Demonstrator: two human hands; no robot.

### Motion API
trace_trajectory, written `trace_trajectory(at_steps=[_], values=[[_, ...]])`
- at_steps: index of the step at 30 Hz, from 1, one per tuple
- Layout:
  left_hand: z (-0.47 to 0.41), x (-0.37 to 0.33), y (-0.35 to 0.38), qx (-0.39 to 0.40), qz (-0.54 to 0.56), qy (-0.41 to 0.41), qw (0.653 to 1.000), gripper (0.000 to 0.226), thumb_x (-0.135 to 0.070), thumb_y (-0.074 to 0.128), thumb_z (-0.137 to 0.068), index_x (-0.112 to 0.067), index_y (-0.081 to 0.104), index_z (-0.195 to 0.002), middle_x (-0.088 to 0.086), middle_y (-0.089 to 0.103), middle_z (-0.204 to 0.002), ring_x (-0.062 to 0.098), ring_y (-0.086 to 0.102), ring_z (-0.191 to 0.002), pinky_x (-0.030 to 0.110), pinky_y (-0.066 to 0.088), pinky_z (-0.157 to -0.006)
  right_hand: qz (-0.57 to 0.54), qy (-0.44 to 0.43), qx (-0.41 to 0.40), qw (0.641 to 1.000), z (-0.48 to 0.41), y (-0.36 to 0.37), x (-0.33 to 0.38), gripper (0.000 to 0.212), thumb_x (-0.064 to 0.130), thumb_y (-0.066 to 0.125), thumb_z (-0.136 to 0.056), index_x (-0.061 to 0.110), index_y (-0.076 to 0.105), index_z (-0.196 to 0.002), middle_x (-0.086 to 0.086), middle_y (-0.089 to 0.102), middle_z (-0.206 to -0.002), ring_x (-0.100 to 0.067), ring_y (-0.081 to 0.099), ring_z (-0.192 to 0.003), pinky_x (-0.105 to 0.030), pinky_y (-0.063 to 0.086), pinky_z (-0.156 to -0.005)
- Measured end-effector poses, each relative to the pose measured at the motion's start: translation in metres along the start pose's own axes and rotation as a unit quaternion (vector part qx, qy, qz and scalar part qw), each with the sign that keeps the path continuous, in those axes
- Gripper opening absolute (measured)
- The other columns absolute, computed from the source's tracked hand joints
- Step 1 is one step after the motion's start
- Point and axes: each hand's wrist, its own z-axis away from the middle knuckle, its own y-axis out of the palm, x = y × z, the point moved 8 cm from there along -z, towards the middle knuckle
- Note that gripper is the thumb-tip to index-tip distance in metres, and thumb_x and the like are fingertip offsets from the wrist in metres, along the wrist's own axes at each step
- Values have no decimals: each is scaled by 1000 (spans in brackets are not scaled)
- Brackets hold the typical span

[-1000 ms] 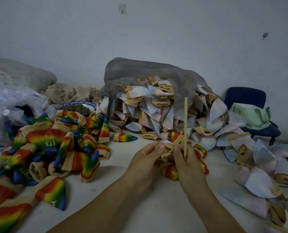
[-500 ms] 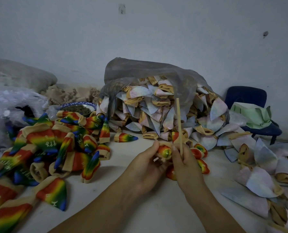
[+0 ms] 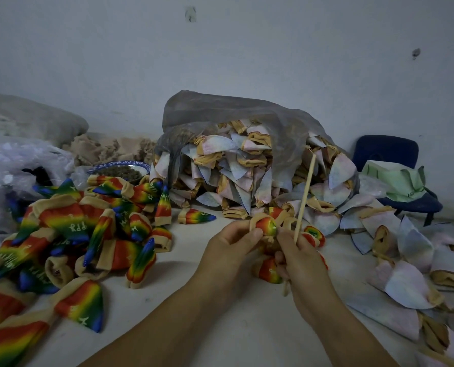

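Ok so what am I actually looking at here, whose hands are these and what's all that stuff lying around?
No machine here: these are a person's two bare hands, filmed by a camera worn on their head, looking forward and down. The left hand grips a small rainbow fabric piece with a tan rim. The right hand holds a thin wooden stick, tilted upward, beside that piece. On the pale surface a heap of rainbow pieces lies to the left; behind the hands a plastic bag spills pale pieces.
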Motion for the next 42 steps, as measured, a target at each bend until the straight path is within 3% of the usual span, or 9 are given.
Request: trace_trajectory(at_steps=[4, 9, 13, 17, 24, 29, 34, 38, 42], values=[[-2, -15, -2, -8, -61, 81, 995, 32, -21, 68, -92, -39, 61, -117, -7, 74, -102, 5, 67, -102, 13, 52, -79, -28, -10, 6, 1000, 1, 0, 8, 20, 35, 53, -94, 18, 59, -85, 7, 46, -56, -3, 41, -48, -17, 34, -46], [-2, -18, -7, -21, -106, 98, 989, 32, -22, 63, -95, -51, 70, -104, -19, 70, -111, -1, 64, -106, 20, 54, -86, 17, -31, 18, 999, 1, 1, 10, 13, 31, 54, -93, 26, 58, -82, 13, 53, -59, -3, 47, -57, -19, 37, -53], [-1, -15, -5, -30, -141, 101, 984, 28, -20, 61, -96, -45, 72, -97, -21, 70, -104, -2, 65, -102, 21, 54, -85, 67, -58, 8, 996, 3, 1, 12, 8, 36, 58, -90, 32, 63, -86, 12, 65, -71, -3, 60, -69, -17, 45, -59], [-2, -20, -8, -71, -196, 130, 969, 20, -18, 65, -93, -36, 72, -91, -27, 60, -103, -2, 60, -103, 21, 54, -87, 105, -91, 1, 990, 4, 0, 17, 15, 31, 56, -92, 26, 61, -78, 15, 59, -60, 5, 51, -53, -6, 37, -44], [-3, -6, -22, -108, -85, -1, 990, 16, -24, 63, -95, -35, 74, -94, -18, 73, -93, -6, 65, -82, 9, 47, -56, -39, -15, 31, 999, -1, 5, 9, 17, 18, 51, -97, 18, 64, -87, 12, 57, -58, 2, 51, -52, -12, 40, -48], [-4, 3, -16, -98, 214, -72, 969, 14, -4, 63, -90, -5, 76, -93, 11, 76, -96, 12, 74, -81, 18, 56, -61, -218, 37, 113, 969, 2, 19, 7, 19, 10, 47, -98, 10, 64, -89, 2, 53, -65, -4, 43, -57, -16, 35, -44], [-4, -6, 1, -14, 330, -82, 940, 16, -7, 65, -78, -2, 79, -83, 13, 74, -93, 11, 70, -71, 18, 55, -58, -269, 41, 148, 951, 5, 27, 8, 22, 12, 45, -98, 13, 66, -93, 1, 52, -69, -4, 43, -59, -18, 34, -45], [3, -14, 17, 101, 366, -116, 918, 21, -11, 58, -88, -3, 77, -89, 15, 71, -94, 16, 67, -70, 18, 50, -54, -271, 44, 165, 947, 8, 30, 8, 16, 13, 49, -96, 8, 63, -100, -2, 50, -73, -7, 42, -61, -17, 33, -45], [1, -12, 11, 65, 368, -119, 920, 16, -9, 61, -82, -7, 77, -84, 13, 69, -80, 17, 64, -60, 17, 41, -43, -240, 55, 195, 950, 14, 33, 5, 18, 13, 45, -98, 8, 62, -98, -2, 50, -69, -5, 43, -57, -19, 33, -47]])
